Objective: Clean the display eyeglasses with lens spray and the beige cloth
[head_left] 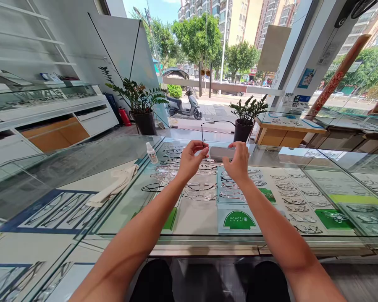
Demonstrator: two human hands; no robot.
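Note:
Over the glass counter (pixel 189 241), both my hands are raised in front of me. My left hand (pixel 190 160) pinches a pair of thin dark eyeglasses (pixel 202 135); one slim part stands upright above the fingers, and another curves off to the right. Between the hands is a flat grey piece (pixel 216 153), perhaps a cloth; its material is unclear. My right hand (pixel 238 161) has its thumb and fingers curled around the right end of this piece. Below, several eyeglass frames (pixel 201 186) lie in rows.
A small white bottle (pixel 151 153) stands left of my left hand. Nearer me on the left lies a crumpled beige cloth (pixel 115 186). Green display cards (pixel 239 219) sit among the frames. Beyond the counter are a potted plant (pixel 144 105) and another plant (pixel 247 113).

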